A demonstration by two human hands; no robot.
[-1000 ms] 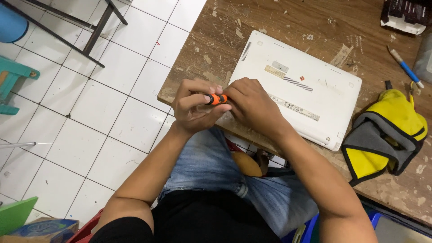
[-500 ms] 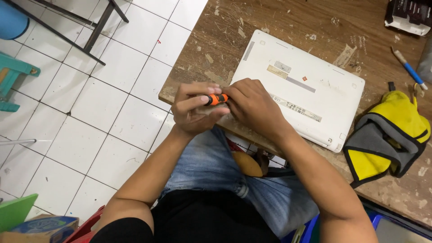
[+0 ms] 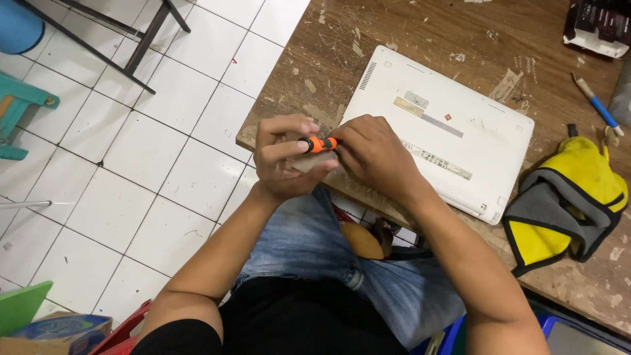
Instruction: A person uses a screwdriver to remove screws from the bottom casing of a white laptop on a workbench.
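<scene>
- Two hands meet at the near-left corner of the worn brown wooden table [image 3: 420, 26], both on one small tool.
- Left hand [image 3: 286, 161]: fingers curled shut around the small orange-and-black screwdriver handle [image 3: 319, 144], thumb and forefinger pinching its left end.
- Right hand [image 3: 371, 154]: fingers closed over the handle's other end; tip or bit is hidden under them, so I cannot tell what the fingertips grip there.
- Tool sits level between the hands, above the table edge, just beside the corner of the white laptop lying bottom-up [image 3: 453, 125]. Not touching the laptop as far as I can see.
- Change over the last second: almost none. Hands and handle stay in the same spot, same grip; view shifts only slightly. Reads as fine fingertip work on the tool itself, with the laptop untouched.
- Laptop base has a vent grille, labels and a barcode strip facing up; cover looks fully in place.
- Right of the laptop: yellow-and-grey fabric pouch [image 3: 568, 204], apart from it.
- Far right: blue-handled brush-like tool [image 3: 597, 105]; dark boxed item [image 3: 598, 23] at the top corner.
- Below: white tiled floor [image 3: 131, 151], denim lap under the hands.
</scene>
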